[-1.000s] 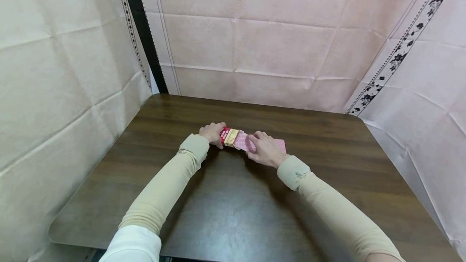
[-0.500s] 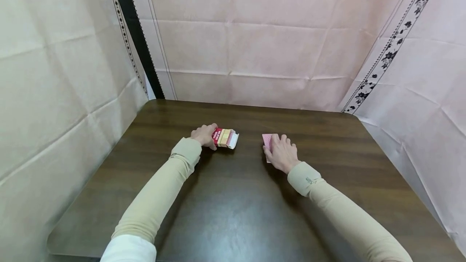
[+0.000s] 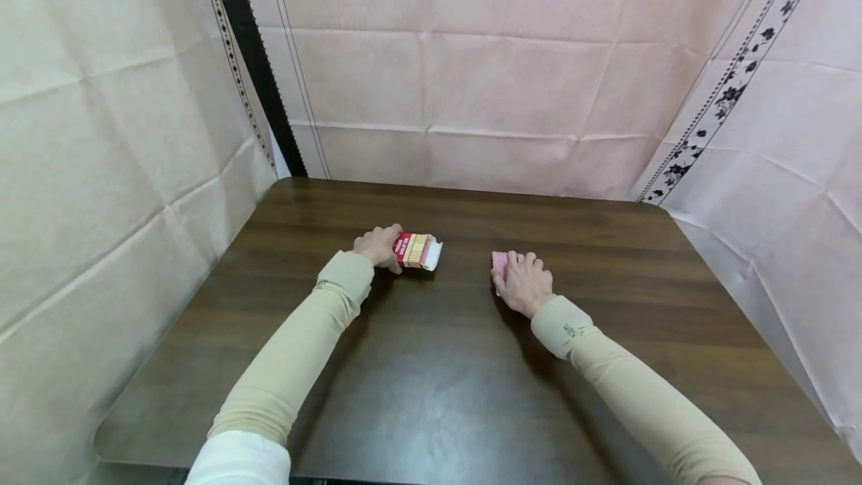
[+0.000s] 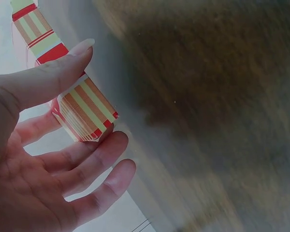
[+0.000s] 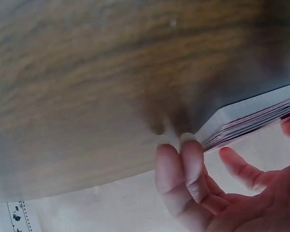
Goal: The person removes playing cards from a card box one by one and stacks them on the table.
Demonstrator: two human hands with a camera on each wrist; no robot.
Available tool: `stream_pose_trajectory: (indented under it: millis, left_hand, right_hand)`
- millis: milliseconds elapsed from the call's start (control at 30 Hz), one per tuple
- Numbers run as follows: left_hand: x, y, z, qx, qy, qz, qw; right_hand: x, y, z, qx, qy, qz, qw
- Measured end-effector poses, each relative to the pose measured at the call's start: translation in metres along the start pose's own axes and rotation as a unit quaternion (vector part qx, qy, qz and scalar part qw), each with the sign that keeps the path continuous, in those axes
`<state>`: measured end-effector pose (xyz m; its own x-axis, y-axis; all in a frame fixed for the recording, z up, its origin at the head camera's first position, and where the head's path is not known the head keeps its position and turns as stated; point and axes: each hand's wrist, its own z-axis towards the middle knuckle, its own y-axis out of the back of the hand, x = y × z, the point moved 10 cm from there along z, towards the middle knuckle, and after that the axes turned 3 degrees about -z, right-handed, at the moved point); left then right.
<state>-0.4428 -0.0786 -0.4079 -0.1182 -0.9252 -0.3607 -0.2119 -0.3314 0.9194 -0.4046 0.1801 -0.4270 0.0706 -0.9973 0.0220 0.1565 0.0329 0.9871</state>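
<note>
In the head view my left hand (image 3: pixel 379 247) grips the closed end of a red and cream striped card box (image 3: pixel 416 251), whose white flap sticks out at the right end. The left wrist view shows the thumb on one side of this card box (image 4: pixel 89 108) and fingers on the other. My right hand (image 3: pixel 524 284) holds a deck of cards (image 3: pixel 500 262) with a pink patterned back, a short way right of the box. Seen in the right wrist view, the deck (image 5: pixel 261 115) shows its stacked edges between the fingers, low over the wood.
Both hands are over the far half of a dark wooden table (image 3: pixel 417 365) with rounded corners. Pale creased cloth (image 3: pixel 498 96) hangs behind it and along both sides, with a flowered border at the right corner.
A second ago the deck was end to end with the box's opening. The right hand has drawn it off to the right, uncovering the white flap. The left hand has shifted slightly left with the box.
</note>
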Motion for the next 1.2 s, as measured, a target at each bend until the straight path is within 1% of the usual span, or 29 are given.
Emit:
stream_pose_trajectory:
  millis: [167,367,500,567,633,700,733,767,833,933,1000,1067,1100,1133,1200]
  left_hand:
    - [-0.001,-0.002,0.002,0.000,-0.003,0.001,1.0000]
    - [0.000,-0.002,0.002,0.002,0.002,0.002,1.0000]
    - [-0.003,-0.001,0.002,-0.002,0.000,-0.004,1.0000]
    - [-0.003,0.001,0.002,-0.006,0.000,-0.006,1.0000]
    - [-0.002,0.002,0.002,-0.010,0.002,-0.005,0.9999]
    - [0.001,0.002,0.001,-0.014,0.004,-0.003,0.9999]
    - [0.001,0.002,0.001,-0.016,0.004,-0.004,0.9999]
    - [0.000,0.003,0.002,-0.018,0.004,-0.004,0.9998]
    - [0.000,0.004,0.002,-0.024,0.005,-0.005,0.9997]
    - [0.000,0.004,0.002,-0.030,0.007,-0.002,0.9995]
    - [0.000,0.005,0.001,-0.034,0.006,0.003,0.9994]
    - [-0.001,0.006,0.000,-0.039,0.003,0.008,0.9992]
    - [-0.002,0.006,0.000,-0.042,0.002,0.011,0.9991]
    - [-0.003,0.006,0.000,-0.042,0.002,0.013,0.9990]
    - [-0.003,0.006,0.000,-0.042,0.004,0.015,0.9990]
  right_hand:
    - [0.000,-0.001,0.000,0.013,-0.003,0.000,0.9999]
    - [0.003,-0.001,0.001,0.012,0.008,0.008,0.9999]
    - [0.000,0.000,0.003,0.016,0.003,0.005,0.9999]
    - [-0.001,0.004,0.004,0.009,0.004,-0.004,0.9999]
    - [0.003,0.010,0.005,-0.013,0.014,-0.010,0.9998]
    - [0.011,0.016,0.008,-0.041,0.037,-0.009,0.9985]
    - [0.016,0.021,0.009,-0.056,0.055,-0.009,0.9969]
    - [0.023,0.025,0.010,-0.069,0.076,-0.003,0.9947]
    - [0.039,0.031,0.011,-0.084,0.125,0.014,0.9886]
    - [0.069,0.033,0.010,-0.075,0.206,0.045,0.9747]
    - [0.087,0.030,0.009,-0.057,0.244,0.062,0.9661]
    - [0.102,0.028,0.007,-0.040,0.272,0.070,0.9590]
    - [0.107,0.028,0.007,-0.035,0.279,0.073,0.9570]
    - [0.111,0.027,0.007,-0.031,0.282,0.076,0.9559]
    - [0.115,0.028,0.006,-0.038,0.286,0.079,0.9543]
